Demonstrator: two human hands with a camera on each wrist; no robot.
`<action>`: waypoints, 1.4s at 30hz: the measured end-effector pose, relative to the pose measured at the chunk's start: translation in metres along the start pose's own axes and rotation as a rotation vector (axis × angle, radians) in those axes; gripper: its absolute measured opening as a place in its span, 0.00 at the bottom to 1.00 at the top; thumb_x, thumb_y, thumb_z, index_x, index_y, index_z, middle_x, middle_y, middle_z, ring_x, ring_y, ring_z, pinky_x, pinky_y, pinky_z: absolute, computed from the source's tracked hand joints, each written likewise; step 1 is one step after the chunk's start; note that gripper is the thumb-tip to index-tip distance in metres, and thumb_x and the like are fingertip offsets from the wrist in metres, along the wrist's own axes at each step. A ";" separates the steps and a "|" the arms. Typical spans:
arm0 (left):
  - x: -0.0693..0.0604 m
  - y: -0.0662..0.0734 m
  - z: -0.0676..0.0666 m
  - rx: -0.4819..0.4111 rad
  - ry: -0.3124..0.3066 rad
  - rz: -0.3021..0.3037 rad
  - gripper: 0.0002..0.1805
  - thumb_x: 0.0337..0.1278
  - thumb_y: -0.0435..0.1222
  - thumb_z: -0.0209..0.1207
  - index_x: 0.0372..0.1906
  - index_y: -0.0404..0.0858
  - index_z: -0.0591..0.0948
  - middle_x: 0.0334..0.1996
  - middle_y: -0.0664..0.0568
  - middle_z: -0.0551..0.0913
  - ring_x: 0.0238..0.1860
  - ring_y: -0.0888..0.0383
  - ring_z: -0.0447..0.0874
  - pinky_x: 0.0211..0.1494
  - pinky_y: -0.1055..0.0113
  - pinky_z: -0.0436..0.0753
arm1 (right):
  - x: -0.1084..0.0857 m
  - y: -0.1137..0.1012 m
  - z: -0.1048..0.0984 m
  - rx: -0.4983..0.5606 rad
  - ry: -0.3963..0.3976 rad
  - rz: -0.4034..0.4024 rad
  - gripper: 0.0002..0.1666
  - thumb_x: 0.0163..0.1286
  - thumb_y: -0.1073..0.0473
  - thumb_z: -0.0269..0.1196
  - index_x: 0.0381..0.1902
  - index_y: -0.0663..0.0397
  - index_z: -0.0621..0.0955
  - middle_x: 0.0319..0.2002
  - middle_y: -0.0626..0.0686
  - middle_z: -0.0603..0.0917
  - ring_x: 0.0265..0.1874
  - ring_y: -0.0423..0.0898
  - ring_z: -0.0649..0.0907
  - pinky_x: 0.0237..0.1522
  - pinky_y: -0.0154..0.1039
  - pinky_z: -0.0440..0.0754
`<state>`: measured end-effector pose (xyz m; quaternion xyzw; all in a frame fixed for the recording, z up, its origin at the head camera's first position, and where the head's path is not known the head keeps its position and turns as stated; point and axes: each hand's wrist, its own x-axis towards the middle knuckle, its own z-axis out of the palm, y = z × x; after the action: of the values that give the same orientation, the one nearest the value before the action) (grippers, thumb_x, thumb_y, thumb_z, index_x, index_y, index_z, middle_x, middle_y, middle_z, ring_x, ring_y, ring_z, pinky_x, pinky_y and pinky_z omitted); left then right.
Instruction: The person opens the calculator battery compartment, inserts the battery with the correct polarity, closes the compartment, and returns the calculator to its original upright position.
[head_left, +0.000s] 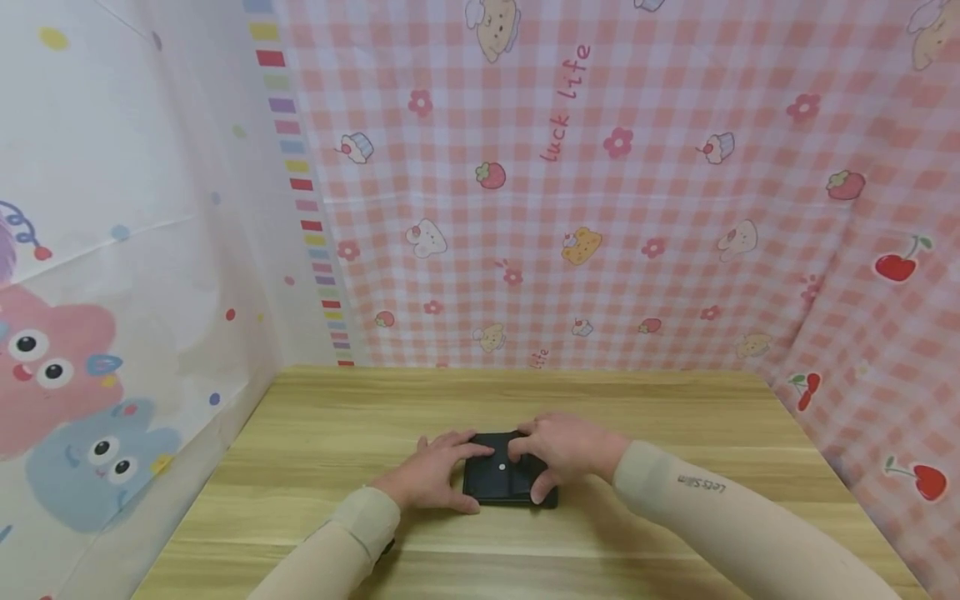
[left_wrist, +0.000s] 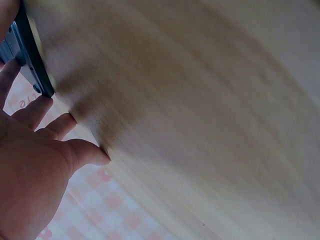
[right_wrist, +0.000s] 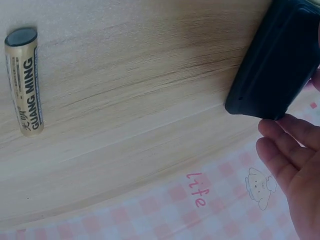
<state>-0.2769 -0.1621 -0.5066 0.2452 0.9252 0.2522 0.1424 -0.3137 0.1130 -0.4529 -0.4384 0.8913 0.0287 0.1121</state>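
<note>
A flat black case (head_left: 491,483) with a small white round spot on top lies on the wooden table between both hands. On its left side rests my left hand (head_left: 433,473), fingers spread and fairly straight; one fingertip is on top, and the thumb tip is by the near edge. In the left wrist view, the little finger's tip touches the table beside the case. My right hand (head_left: 570,454) grips the case's right part, thumb at the near edge and a bent finger on top. A gold battery (right_wrist: 25,82) with a dark end lies apart from the case in the right wrist view.
The wooden table (head_left: 360,408) meets a pink checked cloth (head_left: 525,208) at its back edge. To the left hangs a white cloth (head_left: 150,250) with cartoon figures; checked cloth also covers the right side.
</note>
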 end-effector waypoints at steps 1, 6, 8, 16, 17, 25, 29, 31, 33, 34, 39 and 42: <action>0.000 0.000 0.000 0.001 0.000 0.000 0.45 0.55 0.55 0.78 0.79 0.61 0.72 0.85 0.44 0.59 0.86 0.36 0.55 0.80 0.19 0.45 | 0.000 0.000 0.000 -0.001 0.001 -0.002 0.34 0.58 0.31 0.77 0.60 0.29 0.82 0.74 0.58 0.79 0.66 0.56 0.84 0.70 0.53 0.81; 0.001 -0.001 0.000 -0.001 0.006 0.005 0.45 0.55 0.55 0.78 0.78 0.60 0.73 0.85 0.43 0.59 0.85 0.36 0.55 0.80 0.19 0.45 | 0.000 0.000 0.000 0.000 0.003 -0.006 0.33 0.58 0.31 0.77 0.60 0.28 0.82 0.74 0.56 0.78 0.66 0.55 0.84 0.69 0.52 0.83; 0.001 -0.001 0.000 0.001 0.007 0.008 0.45 0.55 0.55 0.78 0.78 0.59 0.73 0.85 0.43 0.60 0.85 0.37 0.56 0.80 0.19 0.45 | 0.000 0.000 0.001 0.002 -0.001 -0.004 0.34 0.58 0.31 0.77 0.60 0.28 0.82 0.75 0.55 0.78 0.66 0.55 0.84 0.69 0.52 0.83; 0.000 -0.001 0.001 0.007 0.012 0.012 0.45 0.55 0.55 0.78 0.78 0.58 0.73 0.85 0.43 0.60 0.85 0.37 0.56 0.80 0.19 0.46 | 0.002 0.002 0.003 0.020 -0.008 -0.008 0.33 0.59 0.30 0.76 0.60 0.28 0.82 0.76 0.55 0.76 0.67 0.55 0.83 0.67 0.52 0.85; 0.000 -0.001 0.001 0.005 0.012 0.011 0.45 0.55 0.55 0.78 0.78 0.58 0.73 0.85 0.43 0.60 0.85 0.37 0.56 0.80 0.19 0.46 | 0.002 0.002 0.003 0.023 -0.007 -0.010 0.34 0.58 0.31 0.76 0.60 0.28 0.82 0.76 0.55 0.76 0.67 0.55 0.83 0.67 0.52 0.85; -0.001 -0.002 0.002 0.001 0.011 0.009 0.45 0.55 0.55 0.78 0.78 0.59 0.73 0.85 0.43 0.60 0.85 0.37 0.57 0.79 0.18 0.46 | -0.002 0.005 0.008 0.095 0.039 -0.030 0.34 0.58 0.32 0.77 0.58 0.33 0.80 0.73 0.55 0.78 0.65 0.55 0.84 0.65 0.53 0.85; -0.001 -0.002 0.002 -0.003 0.012 0.010 0.45 0.55 0.55 0.78 0.78 0.59 0.73 0.85 0.43 0.60 0.85 0.37 0.57 0.80 0.19 0.45 | -0.003 0.006 0.009 0.116 0.052 -0.028 0.34 0.59 0.33 0.77 0.58 0.34 0.80 0.72 0.55 0.79 0.65 0.54 0.84 0.65 0.52 0.85; 0.000 -0.002 0.001 -0.005 0.010 0.008 0.45 0.55 0.55 0.78 0.78 0.60 0.73 0.85 0.43 0.60 0.85 0.37 0.56 0.80 0.19 0.45 | -0.003 0.006 0.010 0.115 0.057 -0.033 0.34 0.59 0.33 0.77 0.59 0.34 0.80 0.72 0.55 0.79 0.65 0.54 0.84 0.65 0.52 0.85; 0.000 -0.001 0.001 -0.004 0.008 0.007 0.45 0.55 0.55 0.78 0.78 0.60 0.73 0.85 0.43 0.60 0.85 0.37 0.56 0.80 0.19 0.45 | -0.004 0.007 0.011 0.109 0.060 -0.036 0.34 0.59 0.33 0.77 0.59 0.34 0.80 0.72 0.55 0.79 0.65 0.54 0.84 0.65 0.52 0.85; 0.000 -0.001 0.001 -0.003 0.007 0.006 0.45 0.55 0.55 0.78 0.78 0.60 0.73 0.85 0.43 0.60 0.85 0.37 0.56 0.80 0.19 0.45 | -0.004 0.007 0.011 0.105 0.061 -0.037 0.34 0.59 0.33 0.77 0.59 0.34 0.80 0.72 0.55 0.79 0.65 0.54 0.84 0.65 0.52 0.85; -0.001 -0.001 0.001 0.009 0.011 0.005 0.45 0.55 0.56 0.78 0.78 0.61 0.73 0.85 0.44 0.59 0.85 0.37 0.56 0.80 0.19 0.46 | -0.004 0.008 0.013 0.085 0.069 -0.041 0.34 0.60 0.32 0.76 0.60 0.34 0.80 0.72 0.55 0.80 0.65 0.53 0.84 0.65 0.52 0.85; -0.001 -0.001 0.002 0.010 0.012 0.002 0.45 0.55 0.56 0.78 0.78 0.61 0.73 0.85 0.44 0.59 0.85 0.38 0.56 0.80 0.19 0.46 | -0.005 0.008 0.015 0.079 0.080 -0.045 0.34 0.60 0.32 0.76 0.60 0.35 0.80 0.71 0.55 0.81 0.64 0.53 0.85 0.65 0.52 0.86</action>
<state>-0.2758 -0.1628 -0.5085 0.2452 0.9270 0.2493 0.1353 -0.3147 0.1242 -0.4663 -0.4545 0.8853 -0.0266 0.0944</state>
